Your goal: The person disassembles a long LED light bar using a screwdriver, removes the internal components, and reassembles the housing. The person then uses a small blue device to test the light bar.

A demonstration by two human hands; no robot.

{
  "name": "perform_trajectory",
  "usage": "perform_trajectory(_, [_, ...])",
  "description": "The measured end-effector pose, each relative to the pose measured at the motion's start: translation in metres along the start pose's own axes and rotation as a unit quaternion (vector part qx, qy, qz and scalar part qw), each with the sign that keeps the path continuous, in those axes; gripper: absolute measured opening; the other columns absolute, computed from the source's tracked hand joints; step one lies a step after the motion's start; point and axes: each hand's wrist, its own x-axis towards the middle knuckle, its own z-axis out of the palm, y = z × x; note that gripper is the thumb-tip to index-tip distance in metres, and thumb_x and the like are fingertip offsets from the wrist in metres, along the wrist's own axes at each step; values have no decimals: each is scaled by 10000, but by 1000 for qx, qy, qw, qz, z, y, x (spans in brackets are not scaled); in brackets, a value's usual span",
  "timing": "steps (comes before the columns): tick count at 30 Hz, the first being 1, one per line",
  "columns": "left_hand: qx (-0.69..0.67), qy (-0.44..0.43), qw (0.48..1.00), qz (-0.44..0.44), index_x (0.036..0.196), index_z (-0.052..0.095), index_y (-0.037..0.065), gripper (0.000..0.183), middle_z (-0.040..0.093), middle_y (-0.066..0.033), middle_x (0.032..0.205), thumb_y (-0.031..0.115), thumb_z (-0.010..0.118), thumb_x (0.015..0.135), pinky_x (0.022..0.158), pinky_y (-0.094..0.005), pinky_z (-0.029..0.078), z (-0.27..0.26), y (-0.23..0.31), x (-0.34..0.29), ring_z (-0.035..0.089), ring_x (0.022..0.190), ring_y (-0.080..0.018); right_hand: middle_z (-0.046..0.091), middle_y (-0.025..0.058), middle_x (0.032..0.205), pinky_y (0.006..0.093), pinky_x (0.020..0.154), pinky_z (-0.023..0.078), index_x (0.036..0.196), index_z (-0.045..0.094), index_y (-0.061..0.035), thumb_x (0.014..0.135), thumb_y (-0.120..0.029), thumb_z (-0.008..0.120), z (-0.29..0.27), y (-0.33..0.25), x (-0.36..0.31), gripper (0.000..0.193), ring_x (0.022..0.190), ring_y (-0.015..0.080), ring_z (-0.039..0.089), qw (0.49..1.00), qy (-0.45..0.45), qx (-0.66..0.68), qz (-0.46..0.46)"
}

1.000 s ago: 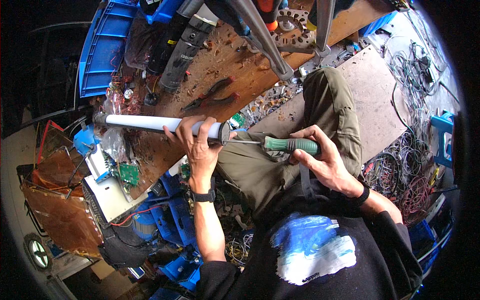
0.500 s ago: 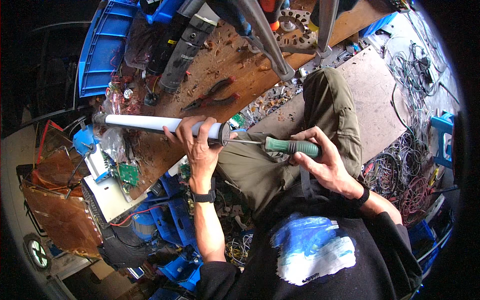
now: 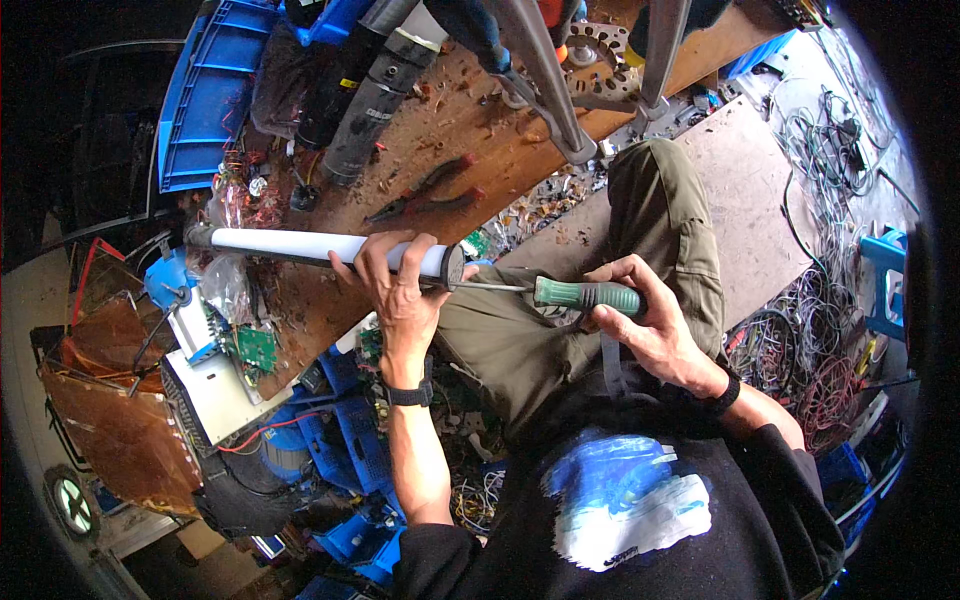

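A white tube light with dark end caps lies across from the left. My left hand is wrapped round it near its right end, fingers over the top. Its black round end cap faces right. In my right hand is a screwdriver with a ribbed green handle, gripped between thumb and fingers. The metal shaft points left and its tip meets the end cap's lower edge; the exact contact point is too small to make out.
Pliers with red handles lie on the littered wooden bench. Dark cylinders and a blue tray stand at the back left. A green circuit board is near the left edge. Tangled cables cover the right floor.
The screwdriver and right hand have shifted very slightly to the right. My left hand and the tube light hold almost the same place.
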Motion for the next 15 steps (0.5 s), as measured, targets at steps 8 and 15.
perform_trajectory(8, [19, 14, 1000, 15, 1248, 644, 265, 697, 593, -15, 1222, 532, 943, 678, 1217, -750, 116, 1, 0, 1, 554, 1256, -301, 648, 45, 1142, 269, 892, 530, 1318, 555, -17, 1056, -160, 708, -1, 2, 3, 335, 992, 85, 624, 1000, 5, 1, -4])
perform_trajectory(15, [0, 6, 1000, 0, 1283, 646, 307, 696, 571, 0, 1274, 536, 932, 691, 1224, -762, 91, 2, -1, -1, 499, 1324, -311, 656, 50, 1132, 267, 858, 545, 1310, 561, -17, 1063, -192, 706, 0, 4, 4, 336, 970, 85, 641, 1000, 8, 21, -3])
